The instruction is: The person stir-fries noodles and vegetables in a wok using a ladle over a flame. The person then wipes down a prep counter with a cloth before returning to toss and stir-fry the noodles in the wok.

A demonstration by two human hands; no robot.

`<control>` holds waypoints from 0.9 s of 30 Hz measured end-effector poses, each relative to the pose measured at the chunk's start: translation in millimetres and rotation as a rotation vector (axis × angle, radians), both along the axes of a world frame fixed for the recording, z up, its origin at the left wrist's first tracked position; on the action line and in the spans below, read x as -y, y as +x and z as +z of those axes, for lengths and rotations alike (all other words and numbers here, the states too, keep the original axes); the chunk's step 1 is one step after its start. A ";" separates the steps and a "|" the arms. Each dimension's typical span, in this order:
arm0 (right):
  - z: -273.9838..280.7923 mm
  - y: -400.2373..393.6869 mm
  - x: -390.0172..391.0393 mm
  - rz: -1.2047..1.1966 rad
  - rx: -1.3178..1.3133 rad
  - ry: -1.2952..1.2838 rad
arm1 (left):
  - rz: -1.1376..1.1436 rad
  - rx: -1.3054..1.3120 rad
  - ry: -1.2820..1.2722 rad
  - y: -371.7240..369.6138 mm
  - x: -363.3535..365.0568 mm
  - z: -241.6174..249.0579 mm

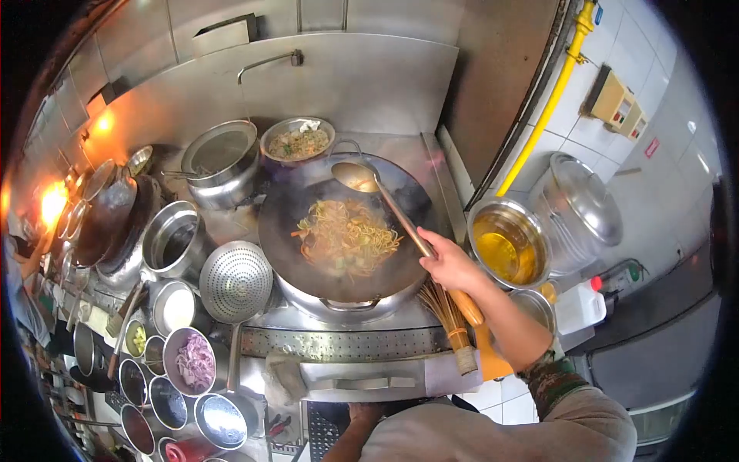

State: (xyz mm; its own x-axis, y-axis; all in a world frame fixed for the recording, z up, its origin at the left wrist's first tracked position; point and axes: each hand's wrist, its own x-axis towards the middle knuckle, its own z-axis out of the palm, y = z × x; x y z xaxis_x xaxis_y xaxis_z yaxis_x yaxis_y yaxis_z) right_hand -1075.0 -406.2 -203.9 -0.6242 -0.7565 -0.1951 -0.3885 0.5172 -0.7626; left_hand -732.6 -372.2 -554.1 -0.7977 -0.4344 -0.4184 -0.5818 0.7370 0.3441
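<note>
My right hand [450, 262] is wrapped around the handle of a long metal ladle [400, 214] with a wooden end. The ladle's bowl is over the far side of a large dark wok [289, 266], with a little liquid or food in it. Noodles [346, 235] with strips of vegetable lie in the middle of the wok, and some steam rises from them. Low at the stove's front edge, part of my left hand [365, 413] shows beside my body; its fingers are hidden under the edge.
Left of the wok are a perforated strainer [236, 282], a steel pot [175, 240] and several ingredient containers, one with sliced onion [195, 362]. A bowl of food [299, 142] sits behind. To the right stand a pot of yellow oil [508, 254] and a bamboo brush [454, 327]. Flame [54, 202] burns far left.
</note>
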 end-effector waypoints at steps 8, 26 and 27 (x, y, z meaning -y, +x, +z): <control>11.0 8.8 -59.6 0.460 -0.375 0.052 | -0.271 -0.014 0.394 65.5 38.6 72.3; -9.7 14.0 -86.0 0.252 -0.261 -0.109 | 0.094 -0.785 -0.448 -121.8 137.3 301.6; -0.7 16.3 -90.6 0.261 -0.253 -0.103 | 0.093 -0.846 -0.397 -119.9 131.9 302.5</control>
State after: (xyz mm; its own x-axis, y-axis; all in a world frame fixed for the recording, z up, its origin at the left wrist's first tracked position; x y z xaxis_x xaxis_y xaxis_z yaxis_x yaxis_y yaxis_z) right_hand -1058.7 -315.6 -204.6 -0.4268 -0.9039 0.0265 -0.6799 0.3015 -0.6684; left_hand -852.5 -504.1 -251.6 -0.7237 -0.4986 0.4771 -0.3161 0.8541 0.4130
